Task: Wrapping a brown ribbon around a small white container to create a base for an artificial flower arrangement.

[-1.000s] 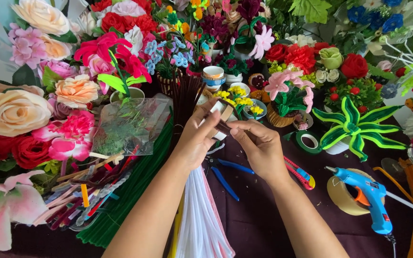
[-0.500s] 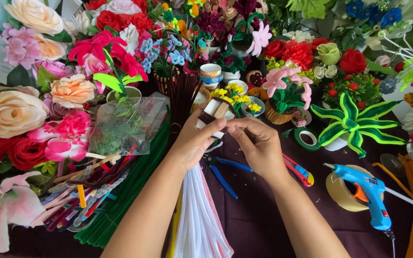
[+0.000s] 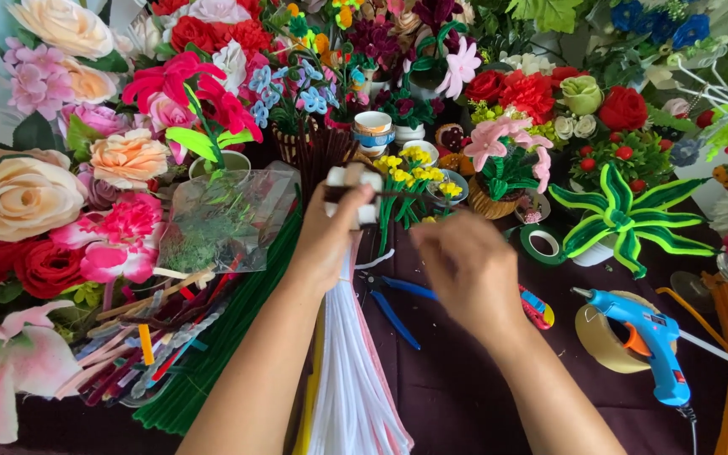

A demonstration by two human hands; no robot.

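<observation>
Since half a second ago the right hand point(image 3: 465, 274) has come away from the left and dropped lower and nearer the person, over the dark purple table point(image 3: 457, 396); it is blurred, its fingers loosely curled, and I cannot tell whether it holds anything. The left hand point(image 3: 330, 240) stays raised near the middle of the table, gripping a small white fuzzy piece point(image 3: 354, 187) between thumb and fingers, with a thin dark stem point(image 3: 406, 194) crossing it and sticking out to the right toward a pot of small yellow flowers point(image 3: 414, 173).

Below the left wrist a bundle of white pipe cleaners point(image 3: 351, 388) runs down to the near edge, with a bundle of green pipe cleaners point(image 3: 212, 362) just beside it on the left. Blue-handled pliers point(image 3: 393, 303) lie on the table between the two forearms. Toward the right edge lie a blue glue gun point(image 3: 650, 341), resting across a roll of clear tape point(image 3: 600, 337), and a roll of green tape point(image 3: 543, 244) farther back. A crumpled clear plastic bag point(image 3: 225, 219) sits left of the raised hand. Artificial flowers point(image 3: 18, 198) crowd the left edge and the far edge, and a striped green plant point(image 3: 621, 219) stands at the right.
</observation>
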